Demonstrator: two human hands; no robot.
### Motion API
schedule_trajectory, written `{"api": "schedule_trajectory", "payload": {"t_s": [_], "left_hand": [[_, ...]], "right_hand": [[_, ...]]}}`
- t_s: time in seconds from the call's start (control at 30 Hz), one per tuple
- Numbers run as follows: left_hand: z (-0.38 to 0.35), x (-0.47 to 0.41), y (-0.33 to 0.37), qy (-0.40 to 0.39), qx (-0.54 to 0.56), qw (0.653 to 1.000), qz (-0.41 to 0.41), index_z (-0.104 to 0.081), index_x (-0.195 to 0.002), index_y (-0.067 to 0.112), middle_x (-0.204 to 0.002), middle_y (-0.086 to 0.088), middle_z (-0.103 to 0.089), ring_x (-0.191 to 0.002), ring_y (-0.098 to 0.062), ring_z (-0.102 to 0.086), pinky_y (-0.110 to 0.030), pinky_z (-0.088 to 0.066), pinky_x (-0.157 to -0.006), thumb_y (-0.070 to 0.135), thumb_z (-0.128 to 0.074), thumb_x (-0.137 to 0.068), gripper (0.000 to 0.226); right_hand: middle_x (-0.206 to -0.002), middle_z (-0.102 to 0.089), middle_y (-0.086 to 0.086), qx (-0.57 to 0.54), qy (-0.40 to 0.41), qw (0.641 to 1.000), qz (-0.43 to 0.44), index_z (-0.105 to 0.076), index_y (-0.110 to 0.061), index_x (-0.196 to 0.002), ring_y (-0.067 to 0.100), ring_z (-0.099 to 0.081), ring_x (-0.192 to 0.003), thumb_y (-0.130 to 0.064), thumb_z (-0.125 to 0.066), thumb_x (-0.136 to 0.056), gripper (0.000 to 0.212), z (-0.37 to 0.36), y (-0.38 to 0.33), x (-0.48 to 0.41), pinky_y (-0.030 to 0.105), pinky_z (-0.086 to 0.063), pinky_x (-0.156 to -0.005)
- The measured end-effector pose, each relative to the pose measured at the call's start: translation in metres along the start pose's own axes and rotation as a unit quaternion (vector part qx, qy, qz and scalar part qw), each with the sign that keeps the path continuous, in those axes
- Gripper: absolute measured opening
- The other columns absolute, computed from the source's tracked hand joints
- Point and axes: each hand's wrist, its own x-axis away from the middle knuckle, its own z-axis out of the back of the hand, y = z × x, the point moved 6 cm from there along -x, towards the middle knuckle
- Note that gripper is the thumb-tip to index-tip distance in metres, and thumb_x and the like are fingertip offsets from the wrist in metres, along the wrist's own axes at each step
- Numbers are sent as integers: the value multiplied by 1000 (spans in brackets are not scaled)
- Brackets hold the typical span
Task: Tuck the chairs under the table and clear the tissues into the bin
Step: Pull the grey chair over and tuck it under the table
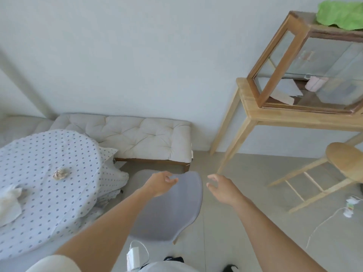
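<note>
A white tissue (8,201) and a crumpled tissue (60,173) lie on the dotted counter (49,222), left of the grey chair (169,209). The left hand (160,183) hangs over the chair's top edge, fingers loose, grasping nothing; the right hand (222,190) hovers just right of the chair, released.

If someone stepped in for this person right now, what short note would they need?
Left hand: open, over the grey chair, holding nothing.
Right hand: open, just right of the chair, empty.
The chair stands beside the round table, not tucked in.
One crumpled tissue and another tissue lie on the tablecloth.
No bin in view.
Left: tuck the chair, bin the tissues.
</note>
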Motion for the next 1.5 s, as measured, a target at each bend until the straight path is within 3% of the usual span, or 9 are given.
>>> {"api": "schedule_trajectory", "payload": {"t_s": [0.17, 0.37, 0.53, 0.87, 1.0, 1.13, 1.23, 1.33, 1.5], "left_hand": [[3, -12, -16, 7, 47, 998, 50, -60, -147, 20, -144, 0, -66, -121, -18, -65, -24, -49, -88, 56, -58, -99, 60], [0, -13, -30, 56, 87, 986, 128, -66, -142, 20, -141, 0, -68, -124, -20, -66, -24, -48, -89, 55, -56, -102, 54], [-16, 3, -24, 115, 130, 965, 198, -68, -138, 23, -139, 3, -69, -126, -19, -65, -32, -50, -105, 52, -54, -105, 46], [-130, 33, 6, 205, 267, 890, 308, -69, -137, 23, -138, 5, -71, -125, -17, -66, -36, -51, -109, 44, -54, -107, 40], [-182, 33, 13, 213, 317, 860, 338, -63, -145, 20, -143, 3, -68, -130, -18, -64, -33, -47, -113, 39, -52, -108, 43], [-223, 23, 19, 221, 345, 843, 347, -54, -155, 25, -153, 7, -60, -136, -20, -60, -39, -43, -119, 48, -49, -107, 54], [-250, 6, 26, 216, 334, 855, 333, -53, -155, 27, -155, 8, -58, -145, -18, -53, -36, -39, -122, 48, -51, -106, 53], [-263, -12, 23, 221, 292, 875, 318, -56, -152, 35, -160, 5, -52, -153, -20, -40, -41, -34, -125, 44, -54, -106, 47], [-253, -27, 11, 183, 205, 909, 314, -49, -156, 41, -160, 8, -49, -150, -24, -40, -56, -28, -118, 22, -53, -108, 52]], "right_hand": [[-150, -57, 2, 47, -64, 995, 61, -57, -20, -144, 21, -52, -140, -34, -54, -103, 43, -3, -20, -67, 31, -39, -112], [-149, -55, 3, 112, -168, 968, 152, -57, -23, -143, 23, -53, -137, -36, -51, -104, 41, -20, -35, -135, 32, -39, -110], [-149, -53, 5, 189, -254, 921, 226, -57, -26, -143, 25, -50, -139, -39, -51, -104, 41, -27, -38, -166, 35, -39, -112], [-151, -49, 7, 317, -370, 808, 332, -55, -18, -145, 24, -48, -139, -39, -52, -105, 45, -56, -16, -189, 36, -38, -114], [-168, -29, 3, 365, -374, 779, 347, -48, -23, -153, 25, -28, -155, -50, -45, -105, 55, -73, 11, -183, 48, -27, -123], [-173, -18, 0, 415, -363, 745, 376, -42, -26, -156, 22, -2, -161, -53, -37, -106, 57, -83, 28, -176, 55, -20, -123], [-173, -19, -2, 418, -347, 748, 380, -43, -31, -156, 19, -1, -161, -53, -39, -106, 55, -88, 35, -178, 56, -25, -121], [-171, -25, 0, 392, -352, 766, 369, -51, -34, -151, 19, -5, -160, -58, -49, -102, 55, -92, 36, -186, 49, -29, -123], [-169, -31, 1, 381, -343, 778, 362, -58, -35, -147, 19, -6, -160, -68, -60, -92, 64, -94, 30, -199, 41, -29, -121]]}}
